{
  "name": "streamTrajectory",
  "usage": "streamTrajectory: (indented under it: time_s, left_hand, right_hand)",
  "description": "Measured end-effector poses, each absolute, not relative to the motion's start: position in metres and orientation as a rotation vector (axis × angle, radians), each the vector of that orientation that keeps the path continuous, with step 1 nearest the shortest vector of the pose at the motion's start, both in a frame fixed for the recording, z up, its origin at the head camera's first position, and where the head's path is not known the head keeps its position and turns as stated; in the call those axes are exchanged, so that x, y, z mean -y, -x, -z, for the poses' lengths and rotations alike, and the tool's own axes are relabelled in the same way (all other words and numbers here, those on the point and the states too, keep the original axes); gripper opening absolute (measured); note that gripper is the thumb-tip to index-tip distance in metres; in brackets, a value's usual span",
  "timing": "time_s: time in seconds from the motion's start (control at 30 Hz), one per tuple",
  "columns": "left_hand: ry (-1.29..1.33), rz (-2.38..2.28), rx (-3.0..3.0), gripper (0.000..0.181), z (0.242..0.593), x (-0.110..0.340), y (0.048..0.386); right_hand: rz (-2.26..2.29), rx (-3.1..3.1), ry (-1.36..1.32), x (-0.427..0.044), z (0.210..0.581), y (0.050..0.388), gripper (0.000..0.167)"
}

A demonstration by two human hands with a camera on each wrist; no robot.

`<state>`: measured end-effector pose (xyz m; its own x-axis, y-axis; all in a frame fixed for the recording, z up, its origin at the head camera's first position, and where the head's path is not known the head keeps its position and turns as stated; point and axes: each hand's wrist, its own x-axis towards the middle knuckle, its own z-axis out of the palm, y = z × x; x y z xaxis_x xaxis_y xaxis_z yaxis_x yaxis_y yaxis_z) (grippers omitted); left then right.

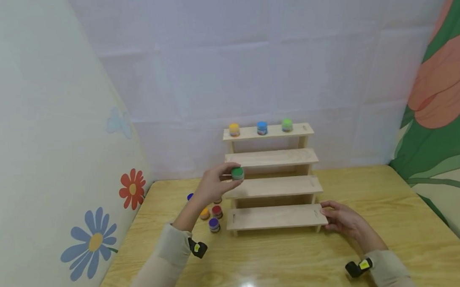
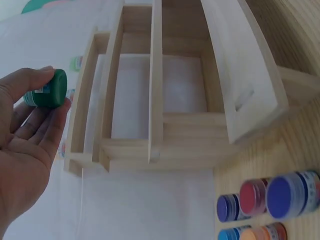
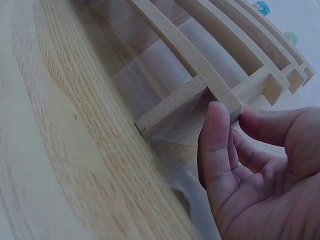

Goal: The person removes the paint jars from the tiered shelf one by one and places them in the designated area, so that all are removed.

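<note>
My left hand (image 1: 213, 185) pinches a green-lidded jar (image 1: 237, 173) between thumb and fingers, in front of the left end of the wooden stepped shelf's second step from the top. In the left wrist view the green jar (image 2: 52, 89) lies on its side in the left hand (image 2: 27, 135). The right hand (image 1: 344, 219) pinches the right end of the lowest step (image 1: 276, 217); the right wrist view shows thumb and fingers of that hand (image 3: 265, 165) on the board's corner. On the top step stand yellow (image 1: 234, 130), blue (image 1: 262, 128) and light green (image 1: 287, 125) jars.
Left of the shelf, several jars stand on the wooden table (image 1: 287, 259), among them a red one (image 1: 217, 211), a purple one (image 1: 214, 224) and an orange one (image 1: 204, 213). Behind the shelf hangs a white cloth (image 1: 250, 75). A wall with painted flowers (image 1: 95, 242) borders the left side.
</note>
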<state>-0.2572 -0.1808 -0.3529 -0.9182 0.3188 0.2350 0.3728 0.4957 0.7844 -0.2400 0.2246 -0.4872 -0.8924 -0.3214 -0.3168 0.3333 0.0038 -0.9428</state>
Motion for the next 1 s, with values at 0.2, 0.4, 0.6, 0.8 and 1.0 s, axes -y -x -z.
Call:
streamTrajectory:
  time_s: [0.2,0.4,0.6,0.8,1.0]
  left_hand:
    - [0.638,1.414,2.670,0.042,0.359,0.198,0.253]
    - [0.683,1.390,2.674,0.045,0.371,0.217,0.250]
    - [0.621,1.381,2.716,0.050,0.384,0.234,0.246]
    - [0.574,1.381,2.714,0.047,0.394,0.247,0.241]
    - [0.517,1.414,2.733,0.046,0.403,0.257,0.234]
  right_hand:
    - [1.950,-1.824,-0.001,-0.226,0.487,0.240,0.025]
    - [1.957,-1.807,-0.007,-0.227,0.490,0.241,0.024]
    - [1.973,-1.776,0.011,-0.227,0.491,0.242,0.021]
    - [1.973,-1.786,0.011,-0.226,0.489,0.243,0.021]
    - [1.983,-1.761,0.025,-0.226,0.488,0.243,0.017]
